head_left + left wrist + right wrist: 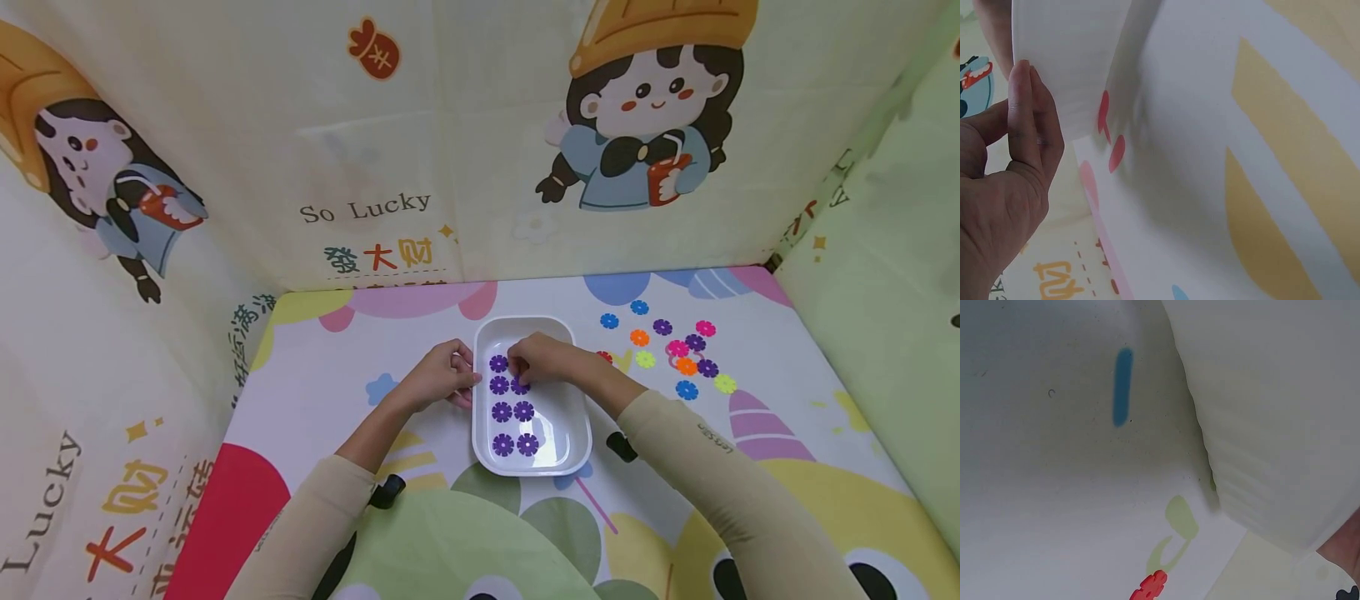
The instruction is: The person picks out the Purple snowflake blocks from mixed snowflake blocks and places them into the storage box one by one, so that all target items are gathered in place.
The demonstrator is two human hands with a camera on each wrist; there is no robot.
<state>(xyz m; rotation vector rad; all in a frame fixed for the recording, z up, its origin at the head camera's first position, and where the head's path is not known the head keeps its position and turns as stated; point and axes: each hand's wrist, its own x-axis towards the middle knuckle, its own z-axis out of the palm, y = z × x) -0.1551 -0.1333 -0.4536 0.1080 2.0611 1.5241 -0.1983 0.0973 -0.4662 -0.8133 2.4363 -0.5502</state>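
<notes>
A white rectangular tray (pixel 573 425) stands before me, with purple flower-shaped discs (pixel 502 412) laid flat inside in two columns. At its left rim, my left hand (pixel 442 375) holds the edge between thumb and fingers; the left wrist view shows those fingers against the tray's outer wall (pixel 1072 69). My right hand (pixel 546 358) reaches in over the right side with bent fingers. Its fingertips pinch a purple disc (pixel 520 387) in the right column, partly covered by them. In the right wrist view the tray's side (pixel 1272 425) blocks sight of most of that hand.
Right of the tray lie scattered loose discs: blue (pixel 686 390), orange (pixel 686 367), pink (pixel 705 328), yellow-green (pixel 725 383) and purple (pixel 707 368). A red disc (pixel 1149 586) lies close to the right forearm. Printed cloth (pixel 495 167) rises behind and beside the patterned tabletop (pixel 420 325).
</notes>
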